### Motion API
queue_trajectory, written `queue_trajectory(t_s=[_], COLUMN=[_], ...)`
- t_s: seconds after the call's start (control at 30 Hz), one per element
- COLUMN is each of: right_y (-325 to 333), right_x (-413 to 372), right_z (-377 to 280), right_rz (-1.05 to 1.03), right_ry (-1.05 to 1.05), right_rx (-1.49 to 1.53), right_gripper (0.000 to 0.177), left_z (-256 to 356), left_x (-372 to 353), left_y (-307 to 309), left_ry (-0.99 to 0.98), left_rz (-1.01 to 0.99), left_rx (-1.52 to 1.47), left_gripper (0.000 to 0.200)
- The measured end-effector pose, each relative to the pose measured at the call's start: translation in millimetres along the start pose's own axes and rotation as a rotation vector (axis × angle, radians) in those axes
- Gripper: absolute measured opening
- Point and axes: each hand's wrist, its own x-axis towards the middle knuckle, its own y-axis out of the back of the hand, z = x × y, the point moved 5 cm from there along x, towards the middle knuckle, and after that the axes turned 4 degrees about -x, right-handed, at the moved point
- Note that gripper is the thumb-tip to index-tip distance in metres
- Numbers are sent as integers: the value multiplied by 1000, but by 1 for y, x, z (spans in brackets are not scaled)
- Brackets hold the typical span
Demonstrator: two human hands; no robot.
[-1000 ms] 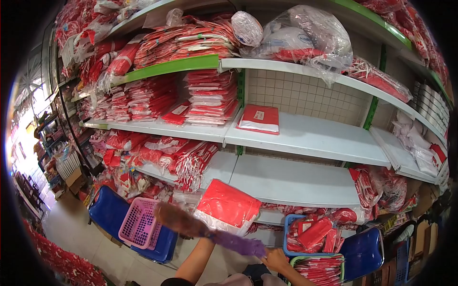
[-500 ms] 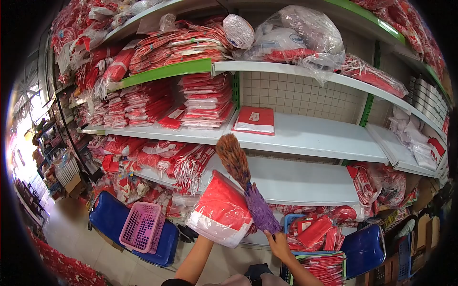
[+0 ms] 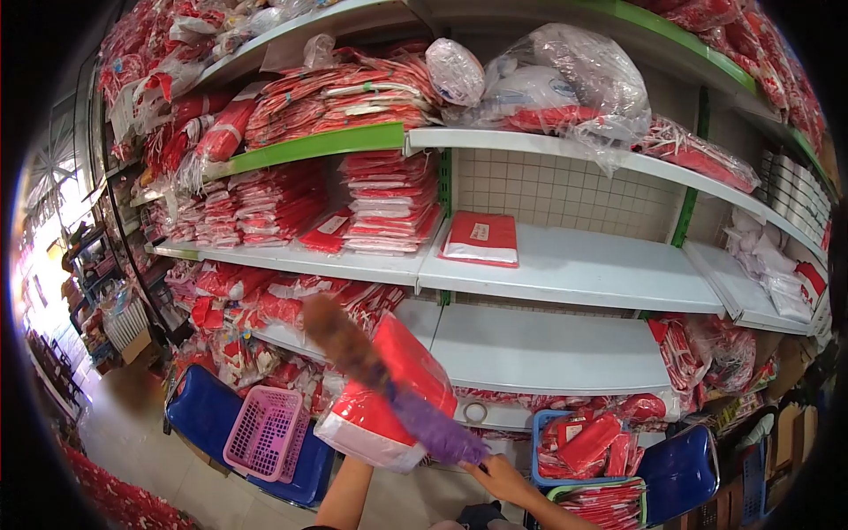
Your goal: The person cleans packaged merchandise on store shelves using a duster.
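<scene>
My left hand (image 3: 356, 470) is under a clear-wrapped red and white folded cloth packet (image 3: 360, 431), holding it up in front of the shelves. Its fingers are hidden beneath the packet. My right hand (image 3: 496, 479) is closed around the end of a feather duster (image 3: 435, 431), purple near my hand and brown at its blurred tip. The duster slants to the upper left across the front of the packet.
One red packet with a label (image 3: 480, 238) lies on the middle shelf (image 3: 583, 269), right of stacked packets (image 3: 389, 199). Below are a pink basket (image 3: 262, 433) on a blue chair (image 3: 203, 402), a blue basket (image 3: 541, 442) of red packets, and another blue chair (image 3: 680, 473).
The duster has swung left and down, from pointing up beside the packet to lying across its front. The packet has shifted slightly left and tilted, while my right hand has moved a little lower.
</scene>
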Motion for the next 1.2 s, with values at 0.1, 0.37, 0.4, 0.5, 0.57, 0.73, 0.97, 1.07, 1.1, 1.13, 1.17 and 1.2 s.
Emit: queue_trajectory(t_s=[0.1, 0.37, 0.4, 0.5, 0.57, 0.73, 0.97, 1.07, 1.1, 1.13, 1.17, 1.2], right_y=[-3, -7, -2, 11, 13, 10, 7, -3, -6, -5, 3, 14], right_x=[4, 13, 15, 21, 22, 23, 15, 9, 10, 12, 17, 22], right_z=[17, 10, 15, 27, 29, 37, 56, 46, 55, 61, 69, 77], right_rz=[47, -30, 9, 107, 137, 161, 144, 26, -11, -46, -33, -22], right_ry=[7, -63, -92, -206, -229, -214, -290, -176, -97, -17, -78, -139], right_rx=[17, -121, -90, -21, -36, 37, 36, -47, -109, -171, -194, -217], right_gripper=[46, 43, 43, 43, 42, 51, 52, 53, 53, 52, 51, 51], left_z=[-5, -25, -25, -27, -29, -34, -41, -47, -51, -53, -57, -59], left_x=[-9, -8, -8, -7, -8, -6, 3, 9, 10, 14, 16, 20], left_y=[10, 7, 5, 8, 9, 10, 1, -8, -11, -15, -18, -24], left_ry=[25, 81, 77, 83, 84, 97, 97, 90, 92, 93, 96, 93], left_rz=[-3, -17, -16, -9, -11, -13, -13, -19, -21, -23, -20, -22], left_rx=[-2, 5, 9, 11, 10, 12, 23, 26, 31, 36, 41, 43], left_gripper=[43, 43, 43, 43, 43, 43, 43, 43, 43, 43, 43, 43])
